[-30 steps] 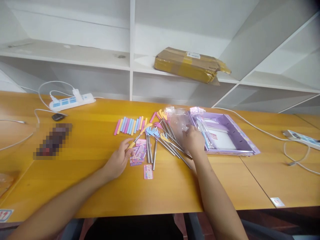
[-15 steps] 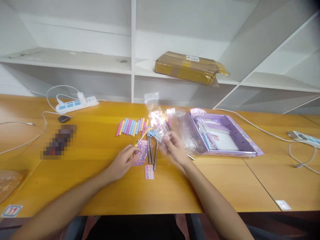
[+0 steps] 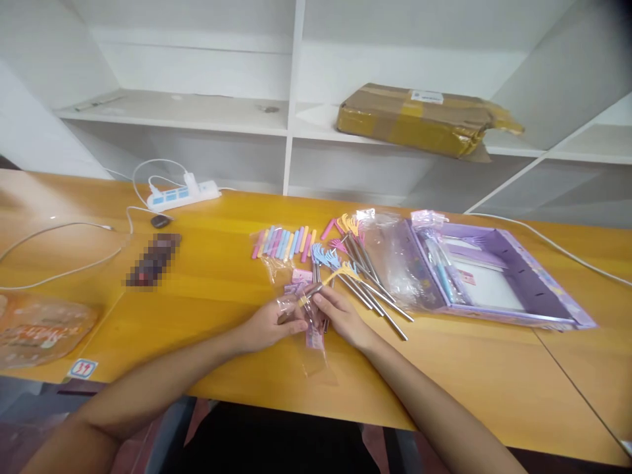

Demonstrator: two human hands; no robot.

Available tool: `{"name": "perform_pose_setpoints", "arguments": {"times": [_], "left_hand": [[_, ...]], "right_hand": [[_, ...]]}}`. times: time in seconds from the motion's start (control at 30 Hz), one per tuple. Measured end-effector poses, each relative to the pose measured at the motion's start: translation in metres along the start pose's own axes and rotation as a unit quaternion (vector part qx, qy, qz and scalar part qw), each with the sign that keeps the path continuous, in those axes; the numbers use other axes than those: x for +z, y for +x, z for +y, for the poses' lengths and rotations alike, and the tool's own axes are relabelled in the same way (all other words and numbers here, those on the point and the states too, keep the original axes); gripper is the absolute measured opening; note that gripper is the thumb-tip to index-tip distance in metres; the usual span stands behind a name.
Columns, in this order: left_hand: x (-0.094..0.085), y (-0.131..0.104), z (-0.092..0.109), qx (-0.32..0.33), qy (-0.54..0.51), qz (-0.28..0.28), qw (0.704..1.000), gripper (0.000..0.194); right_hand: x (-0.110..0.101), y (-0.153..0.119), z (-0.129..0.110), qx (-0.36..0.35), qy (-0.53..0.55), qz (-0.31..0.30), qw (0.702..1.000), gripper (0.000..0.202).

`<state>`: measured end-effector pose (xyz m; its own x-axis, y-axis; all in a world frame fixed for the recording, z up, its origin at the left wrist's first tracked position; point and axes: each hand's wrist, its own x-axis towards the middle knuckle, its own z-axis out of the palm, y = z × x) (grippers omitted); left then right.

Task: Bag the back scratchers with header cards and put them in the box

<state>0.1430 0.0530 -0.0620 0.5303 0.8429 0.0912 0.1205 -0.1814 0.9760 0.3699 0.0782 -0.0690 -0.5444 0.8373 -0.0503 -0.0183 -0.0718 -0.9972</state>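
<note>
While a white shelving unit (image 3: 192, 108) backs the yellow-brown wooden table (image 3: 222, 368), a shallow purple cardboard tray (image 3: 548, 280) sits toward its far edge, right of metal-shafted, claw-headed rods (image 3: 368, 263). Nearer the front edge, the left hand (image 3: 276, 322), fingers curled, grips a clear plastic bag (image 3: 316, 362); the right hand (image 3: 338, 316) pinches a slim metal-and-yellow tool (image 3: 312, 291) between thumb and fingers at the bag. Pastel sticks (image 3: 284, 243) lie beyond the left hand, and small pink-and-purple cards (image 3: 301, 276) are partly hidden by both hands.
</note>
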Motion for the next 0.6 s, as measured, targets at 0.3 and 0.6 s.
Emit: {"name": "perform_pose_setpoints", "arguments": {"times": [0.3, 0.6], "left_hand": [[-0.005, 0.004, -0.015, 0.008, -0.045, 0.073, 0.996, 0.043], [-0.042, 0.023, -0.03, -0.01, -0.209, 0.334, 0.919, 0.051]], "right_hand": [[-0.001, 0.012, 0.004, -0.111, 0.195, 0.175, 0.959, 0.039], [-0.026, 0.0, -0.014, -0.056, 0.101, 0.115, 0.987, 0.039]]}}
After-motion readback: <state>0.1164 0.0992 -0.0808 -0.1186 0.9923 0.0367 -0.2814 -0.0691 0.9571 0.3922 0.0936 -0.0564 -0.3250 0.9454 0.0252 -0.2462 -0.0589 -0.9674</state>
